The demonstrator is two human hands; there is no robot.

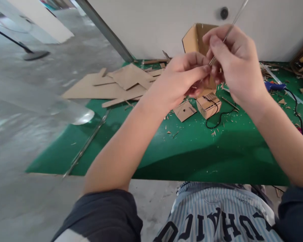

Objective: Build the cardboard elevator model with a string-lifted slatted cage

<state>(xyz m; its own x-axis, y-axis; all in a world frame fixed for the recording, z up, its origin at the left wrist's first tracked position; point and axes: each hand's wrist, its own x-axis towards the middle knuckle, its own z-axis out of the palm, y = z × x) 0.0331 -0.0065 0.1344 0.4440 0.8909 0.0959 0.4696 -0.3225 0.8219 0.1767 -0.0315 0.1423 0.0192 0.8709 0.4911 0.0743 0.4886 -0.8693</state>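
Note:
Both hands meet in front of me above the green table (151, 141). My right hand (238, 60) pinches a thin, clear stick (238, 16) that slants up and to the right past the fingers. Fingers of my left hand (183, 74) are closed at the stick's lower end, right against the right hand. Exactly what lies between the left fingertips is partly hidden. Behind the hands stands an open cardboard box (190, 38). Below them are a small cardboard box (208, 106) with a black cord (215, 126) and a flat cardboard square (184, 111).
Cardboard sheets and strips (88, 88) are piled at the back left. Long clear sticks (88, 143) lie near the left edge. A blue tool (276, 86) with a black cable rests at the right. Scraps litter the table before a white wall (156, 27).

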